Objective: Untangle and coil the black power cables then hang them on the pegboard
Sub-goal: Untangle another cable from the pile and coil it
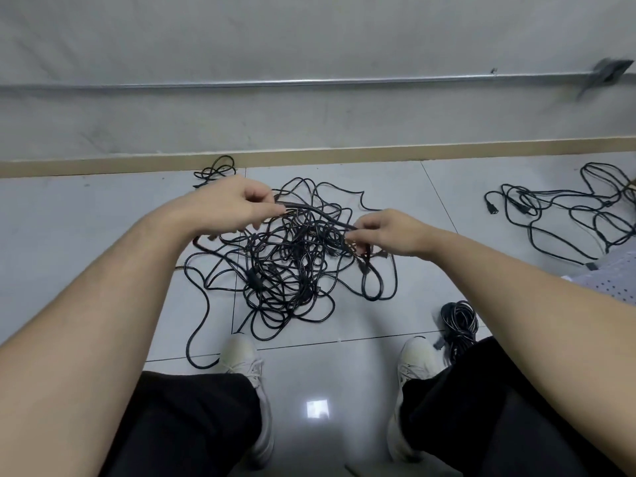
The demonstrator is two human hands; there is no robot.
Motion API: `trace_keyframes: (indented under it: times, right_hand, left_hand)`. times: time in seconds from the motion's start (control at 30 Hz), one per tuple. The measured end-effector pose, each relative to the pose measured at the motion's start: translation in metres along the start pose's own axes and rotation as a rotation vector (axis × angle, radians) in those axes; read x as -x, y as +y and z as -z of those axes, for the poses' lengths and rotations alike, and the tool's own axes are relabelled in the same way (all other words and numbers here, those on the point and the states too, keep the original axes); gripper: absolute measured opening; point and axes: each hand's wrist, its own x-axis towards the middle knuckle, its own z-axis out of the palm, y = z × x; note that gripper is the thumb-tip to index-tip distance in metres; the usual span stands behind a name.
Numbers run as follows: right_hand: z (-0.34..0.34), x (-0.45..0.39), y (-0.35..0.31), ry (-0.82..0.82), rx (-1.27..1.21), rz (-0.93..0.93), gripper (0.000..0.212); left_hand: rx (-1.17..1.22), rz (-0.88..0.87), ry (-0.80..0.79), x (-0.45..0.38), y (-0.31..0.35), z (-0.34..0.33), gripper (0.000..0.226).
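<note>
Left hand (234,204) at ten o'clock, fingers curled, pinching a cable strand (309,211). Right hand (389,232) at two o'clock, pinching the same strand's other end. Black cable tangle (285,266) on floor tiles (378,187) at centre. Coiled bundle (459,321) at four o'clock.

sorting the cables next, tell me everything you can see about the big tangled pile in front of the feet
The big tangled pile is a knot of thin black power cables with a rubbery-looking sheath, lying on the pale tiled floor just ahead of the white shoes. Loops cross densely at its middle and looser strands trail outward, one curving down beside the person's left shoe. Its upper strands are lifted: the left hand pinches a bundle of them, and the right hand grips strands at the pile's right side. Nothing in it is coiled yet.
</note>
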Motion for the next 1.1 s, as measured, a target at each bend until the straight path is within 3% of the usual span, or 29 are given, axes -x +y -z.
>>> trace_keyframes:
  times: [0.1,0.17,0.27,0.37,0.43,0.53,0.7,1.03,1.1]
  right_hand:
    - [0.004,0.001,-0.009,0.034,-0.019,0.044,0.033]
    - [0.004,0.004,-0.022,0.03,-0.024,0.088,0.022]
    - [-0.004,0.008,-0.039,-0.013,0.006,0.17,0.008]
    - [-0.011,0.007,-0.045,0.032,-0.022,0.179,0.019]
    - [-0.01,0.006,-0.042,0.091,-0.118,0.119,0.034]
    - [-0.004,0.009,-0.034,0.121,-0.075,-0.01,0.035]
    - [0.0,0.022,-0.035,-0.228,-0.348,-0.493,0.053]
    - [0.015,0.011,-0.031,-0.167,-0.697,-0.607,0.048]
    - [0.016,0.012,-0.03,-0.182,-0.658,-0.611,0.05]
  left_hand:
    - [0.074,0.012,-0.066,0.001,0.003,-0.006,0.025]
    - [0.123,-0.021,-0.081,0.001,0.012,-0.014,0.016]
    - [0.095,-0.055,-0.111,-0.003,0.032,-0.029,0.024]
    - [-0.063,-0.08,-0.063,-0.011,0.047,-0.036,0.036]
    - [-0.1,-0.078,-0.019,-0.014,0.053,-0.034,0.034]
    - [-0.121,-0.101,0.074,-0.014,0.053,-0.034,0.035]
    - [-0.194,-0.104,0.107,-0.016,0.046,-0.041,0.033]
    - [-0.238,0.044,0.154,-0.01,0.04,-0.028,0.038]
    - [-0.252,0.043,0.156,-0.01,0.04,-0.027,0.038]
